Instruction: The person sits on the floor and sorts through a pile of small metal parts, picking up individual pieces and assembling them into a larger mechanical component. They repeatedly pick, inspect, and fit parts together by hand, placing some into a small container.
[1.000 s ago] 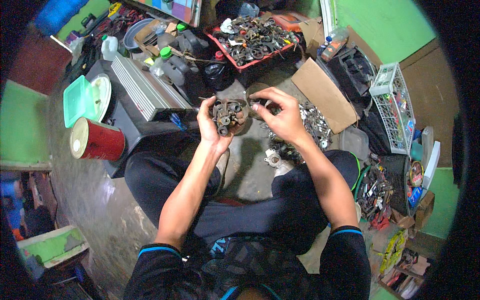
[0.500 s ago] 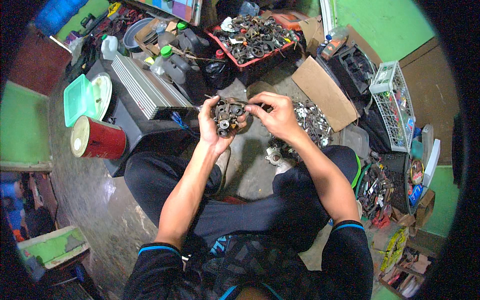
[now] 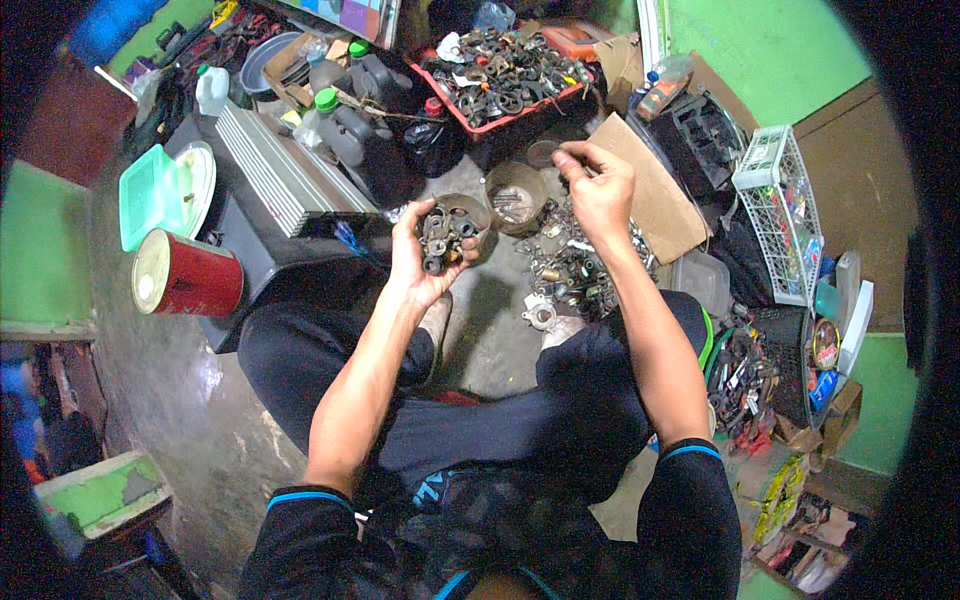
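My left hand [image 3: 418,258] is curled around a handful of small dark metal parts [image 3: 440,236], some ring-shaped like nuts or bushings. The rim of a round brownish tin [image 3: 482,216] shows directly behind them; I cannot tell whether the hand also holds it. To its right stands a second round tin [image 3: 534,216] with thin metal pins [image 3: 513,203] inside. My right hand [image 3: 603,195] is raised beyond a pile of loose metal parts [image 3: 572,268], thumb and fingers pinched together. Anything between those fingertips is too small to make out. A dark round disc [image 3: 541,153] appears just left of them.
A red-rimmed tray [image 3: 478,128] heaped with metal parts lies ahead. Cardboard [image 3: 648,190] and a white plastic crate [image 3: 777,215] are at the right. Dark bottles [image 3: 350,130], a grey ridged metal piece [image 3: 280,165] and a red can [image 3: 198,275] stand at the left.
My right hand has moved away from the parts in my left hand, up and to the right. The tin with pins now shows between the hands.
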Demonstrator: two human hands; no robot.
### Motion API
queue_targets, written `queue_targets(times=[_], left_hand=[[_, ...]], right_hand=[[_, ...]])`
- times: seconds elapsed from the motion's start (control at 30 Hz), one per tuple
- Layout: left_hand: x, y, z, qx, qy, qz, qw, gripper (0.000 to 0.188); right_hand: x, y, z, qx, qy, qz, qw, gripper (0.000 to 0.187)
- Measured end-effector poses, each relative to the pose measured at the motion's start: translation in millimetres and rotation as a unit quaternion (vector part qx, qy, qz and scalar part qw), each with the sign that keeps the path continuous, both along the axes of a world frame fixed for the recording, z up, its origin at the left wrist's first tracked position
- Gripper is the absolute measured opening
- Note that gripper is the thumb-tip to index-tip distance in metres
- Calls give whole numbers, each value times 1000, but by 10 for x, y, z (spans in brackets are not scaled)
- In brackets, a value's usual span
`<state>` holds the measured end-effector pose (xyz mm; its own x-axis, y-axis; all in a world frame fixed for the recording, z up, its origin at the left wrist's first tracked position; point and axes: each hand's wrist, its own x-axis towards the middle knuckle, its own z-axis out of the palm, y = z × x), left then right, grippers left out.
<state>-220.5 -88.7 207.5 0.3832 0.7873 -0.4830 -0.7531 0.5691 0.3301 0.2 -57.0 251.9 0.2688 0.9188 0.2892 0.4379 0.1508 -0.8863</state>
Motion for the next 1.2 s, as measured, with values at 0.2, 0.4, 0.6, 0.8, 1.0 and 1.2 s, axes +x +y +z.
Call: queue_targets(times=[0.2,0.4,0.6,0.8,1.0,1.2], left_hand=[[-16,17,124,5,5,56,998,38],[-3,68,32,-4,23,61,998,40],[-51,68,-28,-6,25,49,998,38],[-20,72,-1,4,24,38,999,39],[-58,78,-46,10,24,20,999,40],[12,80,-24,41,67,14,997,44]], right_hand=[[-20,278,-314,-126,-57,51,989,21],[209,509,-1270,-231,-280,67,930,22],[163,572,-1223,-240,-258,37,935,23],[269,579,-1371,-256,-247,36,934,24],[264,571,-1132,-258,-256,-20,931,28],[172,555,-924,-163,-156,35,974,25]])
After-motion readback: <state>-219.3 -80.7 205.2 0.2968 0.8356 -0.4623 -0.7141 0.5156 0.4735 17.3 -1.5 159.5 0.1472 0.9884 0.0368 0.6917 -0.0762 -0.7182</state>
